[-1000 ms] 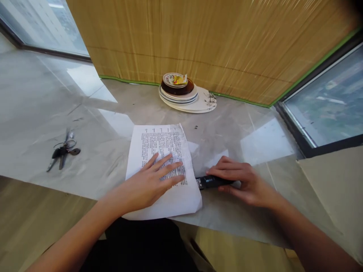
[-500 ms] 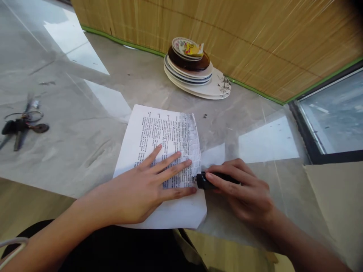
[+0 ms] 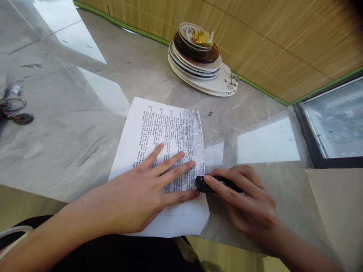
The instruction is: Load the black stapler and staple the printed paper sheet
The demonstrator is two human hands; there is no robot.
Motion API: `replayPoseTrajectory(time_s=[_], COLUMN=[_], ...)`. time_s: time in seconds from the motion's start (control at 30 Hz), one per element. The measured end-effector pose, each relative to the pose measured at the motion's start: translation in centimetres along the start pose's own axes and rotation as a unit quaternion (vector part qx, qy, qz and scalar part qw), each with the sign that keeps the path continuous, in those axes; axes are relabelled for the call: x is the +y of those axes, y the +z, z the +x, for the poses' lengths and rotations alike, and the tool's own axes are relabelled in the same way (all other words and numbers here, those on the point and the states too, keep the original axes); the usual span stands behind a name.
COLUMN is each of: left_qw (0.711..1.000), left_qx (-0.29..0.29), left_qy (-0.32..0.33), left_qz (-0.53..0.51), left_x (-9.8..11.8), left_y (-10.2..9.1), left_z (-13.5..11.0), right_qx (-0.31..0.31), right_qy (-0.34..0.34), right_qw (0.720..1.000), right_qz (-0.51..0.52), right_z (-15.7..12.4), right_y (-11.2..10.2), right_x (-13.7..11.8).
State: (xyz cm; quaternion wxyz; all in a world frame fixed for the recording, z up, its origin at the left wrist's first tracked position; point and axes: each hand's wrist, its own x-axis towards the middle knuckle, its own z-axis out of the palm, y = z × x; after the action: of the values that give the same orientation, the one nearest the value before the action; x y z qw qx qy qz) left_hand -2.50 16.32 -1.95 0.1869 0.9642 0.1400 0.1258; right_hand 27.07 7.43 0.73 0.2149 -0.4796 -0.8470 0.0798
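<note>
My left hand (image 3: 153,187) lies flat with spread fingers on a stack of printed sheets (image 3: 141,128), its thumb near the lower right edge. Along the right side the sheets are staggered, so lines of text show in narrow overlapping strips. My right hand (image 3: 246,198) is wrapped round a small black stapler (image 3: 202,184), its front end at the right edge of the sheets, just above my left thumb. Most of the stapler's body is covered by my fingers.
A stack of plates (image 3: 195,73) with a yellow packet (image 3: 202,37) on top stands at the back, before a bamboo screen (image 3: 255,45). Keys (image 3: 14,109) lie at the far left of the grey table (image 3: 93,124). A dark-framed pane (image 3: 334,121) is at the right.
The view has shifted slightly, so the keys sit further left and the plates further up and right. The stapler's metal tip, visible earlier, no longer shows clearly. Both hands keep their hold.
</note>
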Motion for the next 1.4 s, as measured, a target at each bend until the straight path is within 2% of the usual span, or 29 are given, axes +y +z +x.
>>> replayPoseTrajectory(time_s=[0.2, 0.3, 0.5, 0.63, 0.77, 0.83, 0.97, 1.07, 1.13, 1.2, 1.27, 1.3, 1.33, 1.4], left_qw=[1.000, 1.000, 0.999, 1.000, 1.000, 1.000, 1.000, 0.999, 0.999, 0.998, 0.998, 0.997, 0.993, 0.973], left_qx=[-0.011, -0.006, -0.029, -0.011, -0.023, -0.021, -0.017, -0.027, -0.029, -0.021, 0.014, 0.051, 0.103, 0.225], left_qy=[0.004, -0.005, -0.016, -0.003, 0.009, 0.010, 0.019, 0.026, 0.028, 0.033, 0.046, 0.048, 0.046, -0.001], left_qz=[0.002, -0.011, 0.000, -0.006, 0.001, 0.006, 0.015, 0.025, 0.034, 0.042, 0.046, 0.044, 0.040, 0.042], left_x=[0.1, 0.1, 0.1, 0.1, 0.1, 0.1, 0.0, 0.0, 0.1, 0.3, 0.4, 0.3, 0.0, -1.4], left_y=[-0.1, -0.1, -0.1, 0.0, -0.2, -0.4, -0.7, -1.0, -1.1, -1.2, -1.6, -1.9, -2.4, -3.7], left_z=[0.0, 0.0, -0.1, 0.0, 0.0, 0.0, 0.0, 0.0, 0.0, 0.0, -0.2, -0.5, -0.8, -2.0], right_qx=[0.002, 0.006, 0.010, -0.004, -0.014, -0.012, -0.026, 0.011, 0.084, 0.178, 0.239, 0.238, 0.231, 0.205], right_qy=[0.000, 0.001, -0.001, -0.010, -0.048, -0.061, -0.071, -0.051, 0.004, 0.080, 0.125, 0.124, 0.109, 0.079], right_qw=[1.000, 1.000, 1.000, 0.998, 0.991, 0.993, 0.993, 0.983, 0.973, 0.954, 0.940, 0.944, 0.951, 0.960], right_qz=[0.025, 0.013, -0.007, -0.064, -0.127, -0.100, 0.094, 0.174, 0.215, 0.229, 0.208, 0.191, 0.176, 0.175], right_z=[0.1, 0.0, -0.1, 0.0, 0.7, 1.0, 0.6, -0.3, -0.5, 0.1, 1.9, 3.0, 4.4, 7.3], right_y=[-0.2, -0.1, -0.1, 0.0, 0.4, 0.2, -1.9, -3.7, -4.0, -3.5, -2.3, -1.4, -0.5, 1.5], right_x=[0.0, 0.0, -0.3, -1.0, -1.5, -0.7, 3.4, 7.0, 8.1, 7.7, 5.8, 4.5, 3.1, 0.5])
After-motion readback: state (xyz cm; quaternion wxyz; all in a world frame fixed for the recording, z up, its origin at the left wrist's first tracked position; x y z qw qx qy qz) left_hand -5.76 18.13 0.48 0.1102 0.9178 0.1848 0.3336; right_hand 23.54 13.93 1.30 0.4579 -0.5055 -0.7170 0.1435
